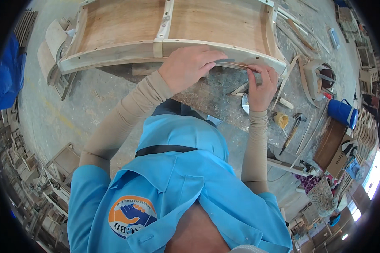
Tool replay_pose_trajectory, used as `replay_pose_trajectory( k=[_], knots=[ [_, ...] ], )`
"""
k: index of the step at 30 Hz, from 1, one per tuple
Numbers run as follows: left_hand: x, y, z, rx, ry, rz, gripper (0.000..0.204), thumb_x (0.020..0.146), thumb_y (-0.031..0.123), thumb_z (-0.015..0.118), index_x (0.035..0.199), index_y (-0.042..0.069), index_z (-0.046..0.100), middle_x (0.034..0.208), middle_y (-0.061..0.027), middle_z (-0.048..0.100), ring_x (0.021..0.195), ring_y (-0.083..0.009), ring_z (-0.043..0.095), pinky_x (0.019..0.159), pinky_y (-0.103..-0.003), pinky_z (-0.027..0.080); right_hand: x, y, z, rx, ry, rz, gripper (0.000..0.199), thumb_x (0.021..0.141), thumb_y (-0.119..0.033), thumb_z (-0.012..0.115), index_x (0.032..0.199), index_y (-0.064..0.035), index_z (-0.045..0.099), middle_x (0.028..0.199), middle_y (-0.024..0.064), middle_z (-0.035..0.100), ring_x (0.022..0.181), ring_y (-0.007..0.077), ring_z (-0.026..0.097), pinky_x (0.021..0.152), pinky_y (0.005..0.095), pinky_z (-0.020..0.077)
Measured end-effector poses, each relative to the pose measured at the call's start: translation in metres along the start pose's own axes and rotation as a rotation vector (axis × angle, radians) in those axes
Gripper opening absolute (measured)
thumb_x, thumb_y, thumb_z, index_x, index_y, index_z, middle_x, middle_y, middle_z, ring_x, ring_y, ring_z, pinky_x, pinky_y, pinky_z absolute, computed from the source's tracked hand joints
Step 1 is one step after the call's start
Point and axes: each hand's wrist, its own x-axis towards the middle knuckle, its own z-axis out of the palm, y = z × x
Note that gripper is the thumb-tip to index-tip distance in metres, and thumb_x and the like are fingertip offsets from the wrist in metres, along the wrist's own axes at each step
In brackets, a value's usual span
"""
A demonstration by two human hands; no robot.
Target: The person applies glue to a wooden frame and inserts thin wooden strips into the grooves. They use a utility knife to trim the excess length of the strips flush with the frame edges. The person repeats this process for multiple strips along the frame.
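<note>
A curved wooden frame with a plywood panel and a middle rib lies across the workbench in front of me. My left hand is at its near edge, fingers closed around a thin grey flat blade that points right along the edge. Further right, my right hand pinches the end of a thin wooden strip against the underside of the same edge. The strip's other end runs toward the left hand, and how far it goes is hidden.
Right of my hands lie a hammer, a yellow cup and curved wood pieces. Beyond them are a blue jug and a cardboard box. Curved plywood parts stand at the left; stacked wooden frames line both sides.
</note>
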Motion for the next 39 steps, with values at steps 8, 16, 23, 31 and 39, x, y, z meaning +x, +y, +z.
replay_pose_trajectory(
  k=[8, 16, 23, 31, 39],
  knots=[
    [0.034, 0.001, 0.008, 0.160, -0.155, 0.103, 0.042, 0.088, 0.012, 0.059, 0.129, 0.018, 0.063, 0.087, -0.0092, 0.067, 0.076, -0.0281, 0.068, 0.066, -0.038, 0.056, -0.007, -0.003, 0.003, -0.052, 0.042, 0.069, 0.020, 0.074, -0.006, 0.081, 0.091, -0.0120, 0.071, 0.092, 0.0050, 0.064, 0.092, 0.0264, 0.058, 0.083, 0.0390, 0.0448],
    [0.055, -0.001, 0.014, 0.130, -0.269, 0.162, 0.040, 0.088, 0.012, 0.057, 0.127, 0.016, 0.063, 0.081, -0.0097, 0.064, 0.073, -0.0289, 0.069, 0.064, -0.039, 0.056, -0.008, -0.011, 0.003, -0.180, 0.088, 0.135, 0.026, 0.070, -0.008, 0.083, 0.091, -0.0123, 0.070, 0.093, 0.0047, 0.063, 0.092, 0.0271, 0.056, 0.086, 0.0404, 0.0429],
    [0.069, 0.007, 0.020, 0.130, -0.314, 0.190, 0.038, 0.089, 0.013, 0.058, 0.126, 0.015, 0.064, 0.082, -0.0108, 0.065, 0.075, -0.0288, 0.070, 0.066, -0.039, 0.057, -0.018, -0.004, 0.004, -0.156, 0.074, 0.222, 0.025, 0.075, -0.009, 0.081, 0.095, -0.0120, 0.067, 0.094, 0.0054, 0.063, 0.093, 0.0283, 0.056, 0.089, 0.0413, 0.0415],
    [0.070, 0.004, 0.025, 0.233, -0.269, 0.273, 0.045, 0.089, 0.015, 0.056, 0.133, 0.018, 0.060, 0.081, -0.0045, 0.062, 0.069, -0.0234, 0.067, 0.058, -0.035, 0.054, -0.017, -0.010, 0.000, -0.115, 0.046, 0.263, 0.024, 0.078, -0.008, 0.078, 0.100, -0.0107, 0.069, 0.096, 0.0062, 0.064, 0.094, 0.0286, 0.057, 0.088, 0.0413, 0.0417],
    [0.071, -0.001, 0.024, 0.174, -0.217, 0.298, 0.041, 0.088, 0.013, 0.056, 0.128, 0.018, 0.065, 0.079, -0.0068, 0.064, 0.071, -0.0256, 0.068, 0.061, -0.037, 0.055, -0.016, -0.015, 0.011, -0.040, 0.088, 0.314, 0.018, 0.082, -0.004, 0.074, 0.099, -0.0067, 0.067, 0.094, 0.0078, 0.063, 0.092, 0.0276, 0.059, 0.085, 0.0396, 0.0440]
  ],
)
